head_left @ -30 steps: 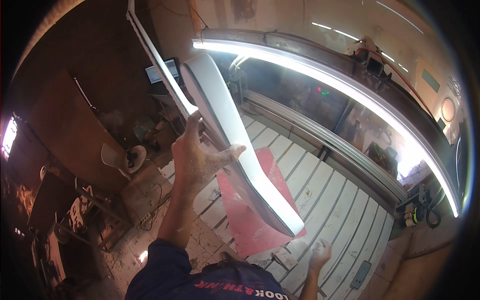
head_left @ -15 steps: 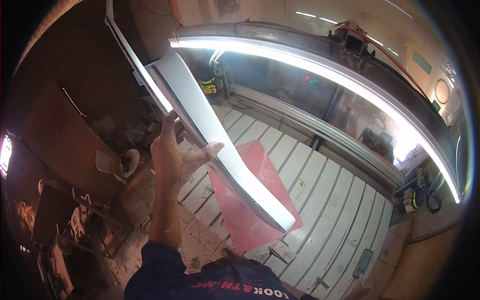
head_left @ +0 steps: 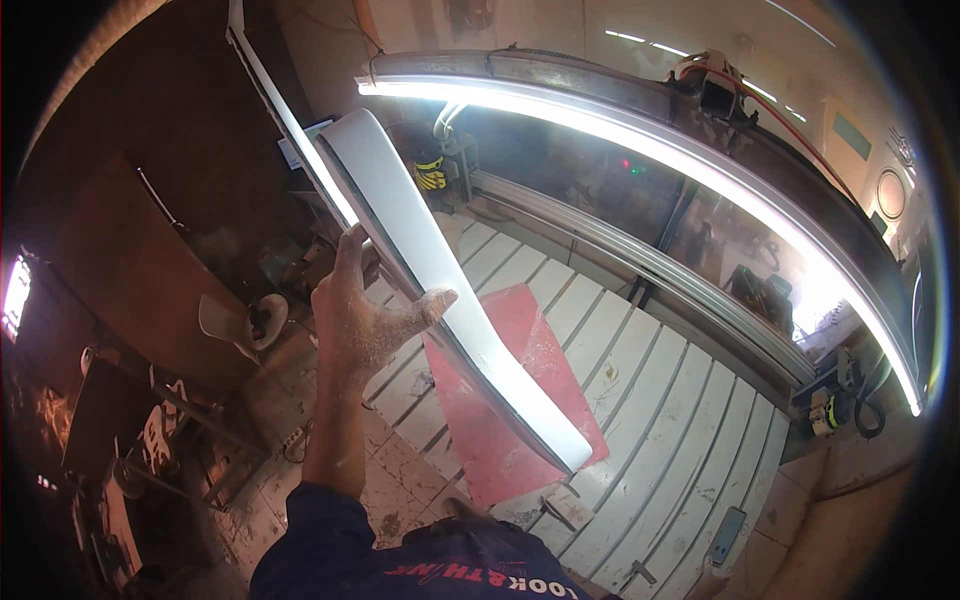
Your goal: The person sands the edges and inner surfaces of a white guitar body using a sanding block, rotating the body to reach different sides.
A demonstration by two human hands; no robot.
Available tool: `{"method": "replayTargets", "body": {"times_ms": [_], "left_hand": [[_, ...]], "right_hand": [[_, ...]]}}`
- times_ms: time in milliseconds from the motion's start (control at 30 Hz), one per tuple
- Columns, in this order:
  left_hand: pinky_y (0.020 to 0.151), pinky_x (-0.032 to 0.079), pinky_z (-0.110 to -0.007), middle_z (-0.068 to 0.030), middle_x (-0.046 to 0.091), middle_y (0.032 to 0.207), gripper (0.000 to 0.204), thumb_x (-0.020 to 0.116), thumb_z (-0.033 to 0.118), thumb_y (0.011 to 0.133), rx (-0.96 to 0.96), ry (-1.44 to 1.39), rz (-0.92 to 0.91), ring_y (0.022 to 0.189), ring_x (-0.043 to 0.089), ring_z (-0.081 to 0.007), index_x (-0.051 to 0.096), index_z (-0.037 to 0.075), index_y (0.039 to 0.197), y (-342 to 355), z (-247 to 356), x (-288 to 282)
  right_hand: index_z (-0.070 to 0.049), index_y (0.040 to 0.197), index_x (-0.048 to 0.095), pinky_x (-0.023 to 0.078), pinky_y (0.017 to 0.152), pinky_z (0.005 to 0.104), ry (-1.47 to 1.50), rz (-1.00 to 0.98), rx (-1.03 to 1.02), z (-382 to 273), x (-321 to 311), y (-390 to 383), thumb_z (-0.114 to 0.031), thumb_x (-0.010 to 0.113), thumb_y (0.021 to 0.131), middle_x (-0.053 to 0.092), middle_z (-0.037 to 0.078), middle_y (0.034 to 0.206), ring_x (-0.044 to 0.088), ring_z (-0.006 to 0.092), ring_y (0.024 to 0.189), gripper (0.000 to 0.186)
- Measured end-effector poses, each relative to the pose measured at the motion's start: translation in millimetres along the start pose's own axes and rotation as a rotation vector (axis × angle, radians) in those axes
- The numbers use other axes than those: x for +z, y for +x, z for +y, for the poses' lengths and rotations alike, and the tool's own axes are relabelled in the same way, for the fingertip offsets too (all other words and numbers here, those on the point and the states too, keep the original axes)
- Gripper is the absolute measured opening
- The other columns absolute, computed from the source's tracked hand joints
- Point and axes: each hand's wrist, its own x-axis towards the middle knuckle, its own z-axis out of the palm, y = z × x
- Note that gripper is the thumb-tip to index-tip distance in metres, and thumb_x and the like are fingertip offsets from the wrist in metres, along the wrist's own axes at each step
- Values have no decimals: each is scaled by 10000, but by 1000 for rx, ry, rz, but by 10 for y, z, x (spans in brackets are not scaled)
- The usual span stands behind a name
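Observation:
My left hand (head_left: 368,318), dusted with white powder, grips a long white bent piece (head_left: 440,255) with a dark line along its edge. The thumb presses on its broad white face, and the other fingers curl around its edge. A thin white arm (head_left: 290,120) of what looks like the same piece runs up to the top left. Its lower end lies over a red sheet (head_left: 480,440) on the slatted white bench (head_left: 640,410). Near a phone (head_left: 727,537), at the bottom right, a small part of what seems my right hand (head_left: 712,582) shows; its fingers are not clear.
A bright tube light (head_left: 640,130) hangs along a metal beam (head_left: 590,72) above the bench's far side. A metal rail (head_left: 640,265) runs behind the slats. A small block (head_left: 568,507) lies near my body. At left stand a white chair (head_left: 228,325) and a large brown board (head_left: 130,250).
The whole view has shifted slightly, so things sit a little farther right. My left hand keeps the same grip on the white piece.

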Motion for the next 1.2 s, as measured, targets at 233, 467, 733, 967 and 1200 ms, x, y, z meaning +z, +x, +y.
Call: {"method": "replayTargets", "body": {"times_ms": [233, 467, 733, 967, 1200], "left_hand": [[1025, 563, -412, -239, 726, 1151, 1019, 965, 347, 644, -17, 15, 15, 1081, 737, -320, 441, -4, 1446, -23, 62, -21], [1003, 573, -404, -232, 734, 1134, 962, 950, 342, 670, -27, 16, 29, 1062, 745, -311, 464, 3, 1428, -15, 64, -12], [992, 578, -401, -237, 732, 1126, 948, 943, 337, 691, -6, 20, 10, 1038, 751, -312, 456, -9, 1428, 0, 42, -37], [991, 580, -395, -249, 726, 1120, 977, 951, 340, 684, -6, -19, 12, 1041, 750, -313, 445, -31, 1433, -48, 33, -6], [1018, 567, -414, -238, 725, 1138, 951, 958, 309, 666, -8, -43, 23, 1070, 741, -314, 470, -21, 1412, -136, 102, -37]], "right_hand": [[93, 1398, 520, 457, 1079, 511, -188, 384, 36, -39, 304, -1, -499, 900, 709, 585, 284, 1333, 579, 444, 1238, 985], [92, 1451, 466, 479, 1070, 511, -384, 261, 209, -672, 273, 54, -477, 909, 671, 538, 283, 1390, 597, 446, 1225, 1062], [116, 1387, 482, 510, 1031, 476, -343, 124, 227, -743, 17, -122, -374, 882, 710, 562, 298, 1295, 591, 449, 1227, 927], [114, 1400, 466, 494, 1042, 488, -280, 216, 222, -464, 264, -547, -377, 868, 727, 548, 303, 1313, 576, 457, 1240, 925], [112, 1412, 450, 478, 1053, 499, -225, 267, 203, -573, 485, -746, -379, 854, 744, 534, 309, 1331, 561, 465, 1254, 922]]}}
